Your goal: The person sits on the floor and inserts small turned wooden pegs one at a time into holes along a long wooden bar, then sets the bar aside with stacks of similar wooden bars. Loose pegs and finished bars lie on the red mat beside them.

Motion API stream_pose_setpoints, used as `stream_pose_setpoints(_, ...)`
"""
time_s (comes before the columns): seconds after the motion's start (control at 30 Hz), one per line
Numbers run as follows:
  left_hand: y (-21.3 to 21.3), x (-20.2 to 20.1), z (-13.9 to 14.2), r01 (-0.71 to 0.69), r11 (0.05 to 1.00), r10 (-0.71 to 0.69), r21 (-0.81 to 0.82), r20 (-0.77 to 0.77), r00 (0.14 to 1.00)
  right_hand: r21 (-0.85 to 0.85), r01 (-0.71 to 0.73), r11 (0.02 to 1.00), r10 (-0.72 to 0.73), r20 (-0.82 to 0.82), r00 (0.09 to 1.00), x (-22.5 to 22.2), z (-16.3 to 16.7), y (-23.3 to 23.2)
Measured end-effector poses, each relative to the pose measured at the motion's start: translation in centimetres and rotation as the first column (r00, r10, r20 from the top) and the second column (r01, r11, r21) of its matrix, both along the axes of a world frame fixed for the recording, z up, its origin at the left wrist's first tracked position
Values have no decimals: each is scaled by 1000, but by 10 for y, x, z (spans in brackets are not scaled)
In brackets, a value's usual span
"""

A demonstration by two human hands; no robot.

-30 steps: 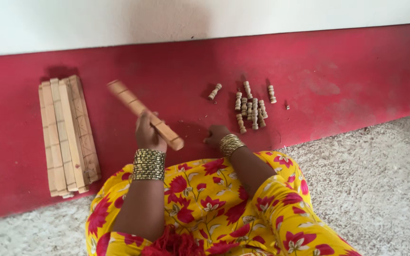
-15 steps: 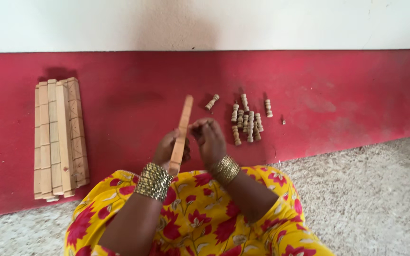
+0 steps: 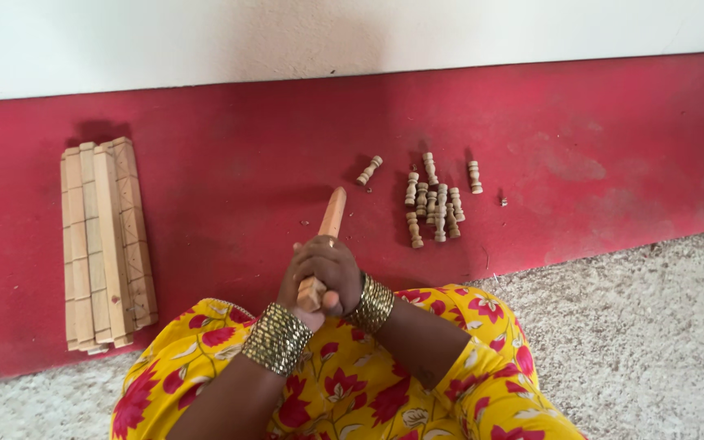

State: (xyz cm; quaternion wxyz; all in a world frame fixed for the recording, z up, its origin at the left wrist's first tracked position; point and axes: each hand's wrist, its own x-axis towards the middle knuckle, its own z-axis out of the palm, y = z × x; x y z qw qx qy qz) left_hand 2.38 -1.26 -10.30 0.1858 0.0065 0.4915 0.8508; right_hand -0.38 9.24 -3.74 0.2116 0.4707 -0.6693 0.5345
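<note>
Both hands, left hand (image 3: 307, 287) and right hand (image 3: 334, 267), clamped on a wooden stick (image 3: 325, 244) over the lap, apparently seating a peg: steady it, pressing squarely, near the loose pegs (image 3: 433, 204).

you have no packages, labels, signs or screens in front of you here.
</note>
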Motion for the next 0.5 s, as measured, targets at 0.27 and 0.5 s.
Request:
stream_pose_setpoints(0.27,-4,29,115,-696,665,163,-269,-858,487,-27,63,998,-54,265,963,12,27,15)
stream_pose_setpoints(0.5,-15,18,99,-650,748,327,-135,-777,538,80,158,984,-174,259,950,-32,-57,15)
